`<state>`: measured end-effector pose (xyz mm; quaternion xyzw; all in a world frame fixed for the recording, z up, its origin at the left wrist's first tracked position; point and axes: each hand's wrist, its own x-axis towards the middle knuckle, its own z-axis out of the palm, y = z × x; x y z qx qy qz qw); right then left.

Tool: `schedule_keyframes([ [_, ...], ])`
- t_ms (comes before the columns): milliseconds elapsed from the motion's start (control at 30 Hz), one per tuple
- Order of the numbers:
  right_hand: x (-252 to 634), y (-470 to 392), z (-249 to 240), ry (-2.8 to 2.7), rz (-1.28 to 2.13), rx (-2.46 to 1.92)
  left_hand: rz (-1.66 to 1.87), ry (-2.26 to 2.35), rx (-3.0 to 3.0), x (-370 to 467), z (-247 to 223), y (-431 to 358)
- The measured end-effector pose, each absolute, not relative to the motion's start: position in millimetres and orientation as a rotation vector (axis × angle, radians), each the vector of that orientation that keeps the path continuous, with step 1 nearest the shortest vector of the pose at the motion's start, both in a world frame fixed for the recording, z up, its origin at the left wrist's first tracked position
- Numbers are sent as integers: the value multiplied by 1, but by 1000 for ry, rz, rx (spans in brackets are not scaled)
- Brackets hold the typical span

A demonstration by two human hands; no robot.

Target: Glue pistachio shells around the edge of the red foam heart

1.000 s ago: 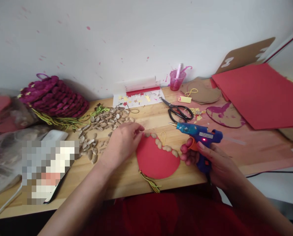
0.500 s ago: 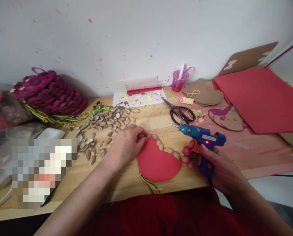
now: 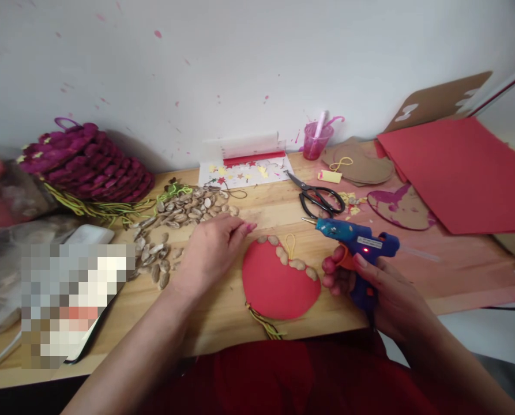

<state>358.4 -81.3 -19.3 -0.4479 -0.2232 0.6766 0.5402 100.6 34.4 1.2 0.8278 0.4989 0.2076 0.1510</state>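
Observation:
Wrapped around the grip of a blue hot glue gun (image 3: 359, 239) is my right hand (image 3: 369, 282), its fingers by the orange trigger. The gun's red light glows and its metal nozzle points left. My left hand (image 3: 214, 245) hovers between the peanut shells and the red heart-shaped card, thumb and fingertips pressed together; whether anything is between them is hidden. On the table lies the red card (image 3: 278, 282), with several peanut shells (image 3: 297, 264) along its upper edge. It has a yellow string loop (image 3: 289, 245) on top and a yarn tassel (image 3: 266, 323) below.
Loose peanut shells (image 3: 183, 210) are heaped left of centre. A magenta shell-covered ornament (image 3: 93, 164) sits behind. Black-handled scissors (image 3: 320, 199), a pink cup (image 3: 316, 141), cardboard pieces (image 3: 356, 164) and red sheets (image 3: 465, 178) lie at the back and right. A phone (image 3: 97, 323) stands left.
My left hand has moved off the red card's upper left edge, slightly up and left. The shell there is now uncovered. My right hand holds the glue gun nearly still.

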Motion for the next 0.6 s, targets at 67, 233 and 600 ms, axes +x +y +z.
schedule_keyframes([
  [67, 358, -81, -17, -529, 1605, -1075, 636, 1406, 2367, 101, 1, 34],
  [233, 358, -82, -16, -529, 1603, -1082, 628, 1337, 2308, 107, -5, 29],
  [600, 357, -81, -15, -523, 1590, -1096, 546, 1282, 2452, 112, -7, 25],
])
